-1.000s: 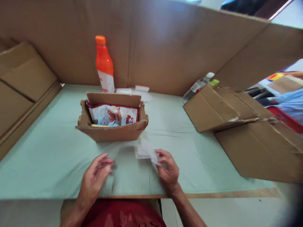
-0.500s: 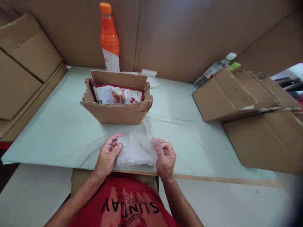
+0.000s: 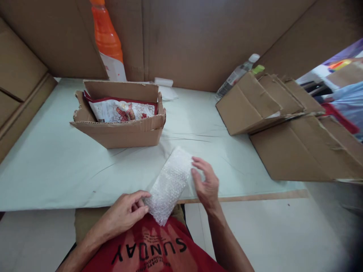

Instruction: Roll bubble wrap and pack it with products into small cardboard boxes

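Note:
A strip of clear bubble wrap [image 3: 170,183] is stretched out slantwise over the table's near edge. My left hand [image 3: 127,209] pinches its near end by my red shirt. My right hand [image 3: 206,184] holds its far end, fingers curled on the wrap. Beyond them stands an open cardboard box [image 3: 119,130] with a red and white snack bag [image 3: 120,110] inside.
An orange bottle [image 3: 106,43] stands behind the box against the cardboard wall. A white object [image 3: 163,82] lies by the wall. Flattened cardboard boxes [image 3: 283,124] lie at the right with a clear bottle [image 3: 236,73] behind. More cardboard leans at the left. The table [image 3: 51,162] has a pale green cover.
The bubble wrap was drawn off the table toward me and pulled out long between both hands. My left hand moved down toward my shirt.

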`<state>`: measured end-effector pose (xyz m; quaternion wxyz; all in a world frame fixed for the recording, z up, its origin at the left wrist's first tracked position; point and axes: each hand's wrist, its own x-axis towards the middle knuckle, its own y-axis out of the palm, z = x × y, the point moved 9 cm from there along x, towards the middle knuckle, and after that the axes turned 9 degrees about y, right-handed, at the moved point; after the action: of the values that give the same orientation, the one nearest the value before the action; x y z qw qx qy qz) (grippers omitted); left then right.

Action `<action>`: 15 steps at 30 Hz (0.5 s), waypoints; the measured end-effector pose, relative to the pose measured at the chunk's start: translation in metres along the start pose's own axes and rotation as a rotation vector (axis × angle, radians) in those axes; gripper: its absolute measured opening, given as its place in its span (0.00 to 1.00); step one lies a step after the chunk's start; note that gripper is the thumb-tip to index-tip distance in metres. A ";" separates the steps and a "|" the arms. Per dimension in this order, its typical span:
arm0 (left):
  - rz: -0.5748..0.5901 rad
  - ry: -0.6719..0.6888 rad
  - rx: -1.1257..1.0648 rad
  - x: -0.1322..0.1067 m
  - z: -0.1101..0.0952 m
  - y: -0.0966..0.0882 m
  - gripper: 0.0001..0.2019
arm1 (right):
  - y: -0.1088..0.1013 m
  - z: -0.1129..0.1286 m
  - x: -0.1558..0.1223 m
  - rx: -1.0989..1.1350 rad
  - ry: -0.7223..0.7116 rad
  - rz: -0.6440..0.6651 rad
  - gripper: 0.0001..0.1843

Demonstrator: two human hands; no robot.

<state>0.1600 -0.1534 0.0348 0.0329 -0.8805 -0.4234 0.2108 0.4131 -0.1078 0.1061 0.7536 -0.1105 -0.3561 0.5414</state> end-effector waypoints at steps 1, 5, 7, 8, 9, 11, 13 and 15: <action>-0.040 0.052 0.110 0.003 -0.008 -0.006 0.16 | 0.017 0.012 -0.007 -0.019 -0.079 0.118 0.14; -0.162 0.385 0.574 0.024 -0.052 -0.002 0.13 | 0.075 0.025 -0.024 -0.137 -0.253 0.433 0.15; -0.102 0.451 0.763 0.035 -0.057 0.016 0.12 | 0.087 0.016 -0.020 -0.185 -0.261 0.484 0.15; -0.077 0.444 0.825 0.040 -0.055 0.023 0.11 | 0.089 0.011 -0.016 -0.203 -0.255 0.498 0.16; -0.064 0.427 0.864 0.043 -0.051 0.029 0.11 | 0.090 0.005 -0.011 -0.214 -0.250 0.509 0.16; -0.069 0.397 0.880 0.044 -0.047 0.034 0.10 | 0.090 -0.004 0.000 -0.206 -0.245 0.521 0.16; -0.081 0.386 0.849 0.043 -0.046 0.038 0.09 | 0.091 -0.008 0.010 -0.158 -0.265 0.531 0.16; -0.078 0.395 0.802 0.041 -0.047 0.042 0.08 | 0.095 -0.005 0.017 -0.089 -0.310 0.561 0.16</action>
<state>0.2320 -0.1430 0.0539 0.4600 -0.8047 -0.3267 0.1847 0.3494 -0.0545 0.0571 0.5063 -0.1536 -0.4457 0.7221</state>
